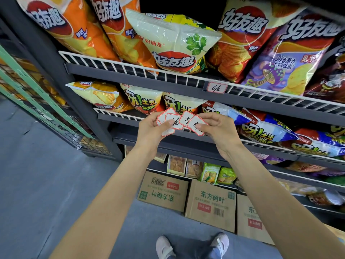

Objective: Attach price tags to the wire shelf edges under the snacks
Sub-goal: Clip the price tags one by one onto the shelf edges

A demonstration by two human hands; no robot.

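Both my hands hold a fan of several white price tags with red borders (pixel 174 121) in front of the second shelf. My left hand (pixel 152 130) grips the left tags under its thumb. My right hand (pixel 217 130) pinches the rightmost tag (pixel 196 128) between thumb and fingers. One handwritten tag (pixel 216 88) is clipped on the white wire shelf edge (pixel 130 69) of the upper shelf, below the chip bags (pixel 177 43). The lower wire edge (pixel 115 114) carries no tag where I can see it.
Dark metal shelving holds snack bags on several levels. Cardboard boxes (pixel 211 204) stand on the grey floor under the lowest shelf. A green mesh rack (pixel 37 101) stands to the left. My shoes (pixel 164 247) are at the bottom.
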